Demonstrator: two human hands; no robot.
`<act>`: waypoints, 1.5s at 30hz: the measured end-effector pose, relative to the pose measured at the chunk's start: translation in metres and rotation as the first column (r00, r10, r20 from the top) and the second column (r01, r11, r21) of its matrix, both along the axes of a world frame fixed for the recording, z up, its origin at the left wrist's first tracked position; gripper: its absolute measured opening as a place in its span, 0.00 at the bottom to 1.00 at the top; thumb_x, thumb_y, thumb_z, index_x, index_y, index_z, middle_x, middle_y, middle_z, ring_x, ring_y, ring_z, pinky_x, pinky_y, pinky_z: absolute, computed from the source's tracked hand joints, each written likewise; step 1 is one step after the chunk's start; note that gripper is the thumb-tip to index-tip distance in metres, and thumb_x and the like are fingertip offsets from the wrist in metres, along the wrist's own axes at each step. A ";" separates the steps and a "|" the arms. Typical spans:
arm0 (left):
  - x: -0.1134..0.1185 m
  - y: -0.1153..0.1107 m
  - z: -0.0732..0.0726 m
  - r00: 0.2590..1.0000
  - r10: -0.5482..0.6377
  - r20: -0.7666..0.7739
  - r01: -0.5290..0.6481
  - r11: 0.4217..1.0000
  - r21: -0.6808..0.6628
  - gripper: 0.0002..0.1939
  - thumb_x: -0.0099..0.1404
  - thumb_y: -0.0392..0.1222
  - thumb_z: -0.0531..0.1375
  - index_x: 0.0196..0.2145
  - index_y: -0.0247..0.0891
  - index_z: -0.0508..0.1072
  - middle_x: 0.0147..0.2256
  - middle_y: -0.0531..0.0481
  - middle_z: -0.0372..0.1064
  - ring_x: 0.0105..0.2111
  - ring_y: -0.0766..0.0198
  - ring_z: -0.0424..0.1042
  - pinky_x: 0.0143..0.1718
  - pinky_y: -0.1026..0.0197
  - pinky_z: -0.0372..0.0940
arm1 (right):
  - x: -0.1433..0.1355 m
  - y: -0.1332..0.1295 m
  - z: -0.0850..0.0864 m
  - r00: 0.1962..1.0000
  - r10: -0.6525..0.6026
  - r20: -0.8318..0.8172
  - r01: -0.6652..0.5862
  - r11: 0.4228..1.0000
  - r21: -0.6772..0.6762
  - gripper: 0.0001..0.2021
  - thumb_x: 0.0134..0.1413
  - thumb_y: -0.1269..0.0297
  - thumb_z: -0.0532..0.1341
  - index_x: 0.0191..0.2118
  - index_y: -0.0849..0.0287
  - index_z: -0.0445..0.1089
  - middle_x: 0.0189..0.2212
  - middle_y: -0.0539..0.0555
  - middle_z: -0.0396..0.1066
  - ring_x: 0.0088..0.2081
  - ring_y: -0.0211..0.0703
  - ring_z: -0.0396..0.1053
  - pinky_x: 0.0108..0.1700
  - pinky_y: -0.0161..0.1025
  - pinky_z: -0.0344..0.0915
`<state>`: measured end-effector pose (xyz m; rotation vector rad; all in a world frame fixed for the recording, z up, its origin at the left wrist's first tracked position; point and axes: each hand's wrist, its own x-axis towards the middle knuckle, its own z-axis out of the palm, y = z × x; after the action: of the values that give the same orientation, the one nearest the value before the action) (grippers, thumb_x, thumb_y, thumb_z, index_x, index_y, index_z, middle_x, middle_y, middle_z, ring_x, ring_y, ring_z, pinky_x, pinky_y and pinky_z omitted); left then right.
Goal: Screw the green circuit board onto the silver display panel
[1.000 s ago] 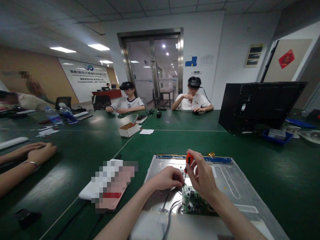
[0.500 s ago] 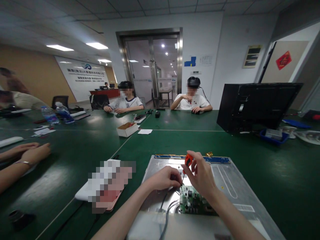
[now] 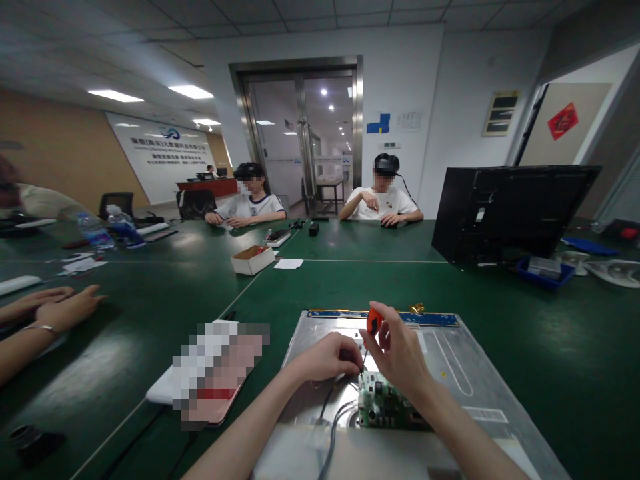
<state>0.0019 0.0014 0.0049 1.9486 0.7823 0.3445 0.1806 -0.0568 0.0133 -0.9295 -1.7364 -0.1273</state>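
A red-orange screwdriver (image 3: 373, 321) stands nearly upright, its handle between the thumb and fingers of my right hand (image 3: 401, 350). Its thin shaft points down to the upper left corner of a green circuit board (image 3: 383, 403). Beside the tip, my left hand (image 3: 333, 357) has thumb and fingertips pinched together; whatever lies between them is too small to make out. The board sits on a silver metal panel (image 3: 480, 380) with a blue strip (image 3: 435, 319) along its far edge. Grey cables (image 3: 333, 440) run from near the board toward me.
Left of the panel lie a white object (image 3: 165, 383) and a pink phone-like object (image 3: 225, 400), both partly pixelated. An open box (image 3: 253, 261), a black monitor (image 3: 515, 213) and a blue tray (image 3: 545, 273) stand farther off. Another person's hands (image 3: 65, 310) rest at left; two people sit opposite.
The screwdriver handle and my right fingers have shifted slightly left. My left hand stays nearly in place at the tip. The whole view has moved a little.
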 end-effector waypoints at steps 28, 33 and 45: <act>0.000 0.001 -0.004 1.000 -0.005 0.012 0.005 1.000 -0.005 0.06 0.53 0.30 0.64 0.29 0.37 0.80 0.25 0.55 0.73 0.28 0.64 0.69 0.32 0.65 0.64 | -0.002 -0.002 -0.002 1.000 0.017 -0.006 -0.017 0.998 -0.054 0.24 0.66 0.67 0.54 0.65 0.54 0.53 0.29 0.47 0.68 0.18 0.35 0.62 0.20 0.33 0.63; 0.001 0.001 -0.005 1.000 -0.002 0.013 0.002 1.000 -0.004 0.05 0.53 0.31 0.64 0.28 0.36 0.79 0.24 0.56 0.72 0.26 0.65 0.68 0.30 0.65 0.63 | -0.002 -0.001 -0.002 1.000 0.009 0.008 -0.008 0.999 -0.045 0.23 0.66 0.66 0.55 0.64 0.53 0.56 0.29 0.48 0.69 0.20 0.36 0.63 0.21 0.34 0.64; 0.001 -0.001 -0.003 1.000 -0.006 0.021 0.006 1.000 -0.011 0.05 0.53 0.30 0.64 0.28 0.37 0.78 0.24 0.56 0.72 0.26 0.65 0.69 0.32 0.65 0.64 | -0.003 -0.004 -0.001 0.999 0.035 -0.026 -0.037 0.994 -0.101 0.25 0.67 0.68 0.51 0.67 0.55 0.52 0.31 0.52 0.72 0.23 0.40 0.71 0.21 0.34 0.67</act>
<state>0.0028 0.0007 0.0021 1.9340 0.7633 0.3553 0.1779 -0.0608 0.0120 -0.9688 -1.7496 -0.0046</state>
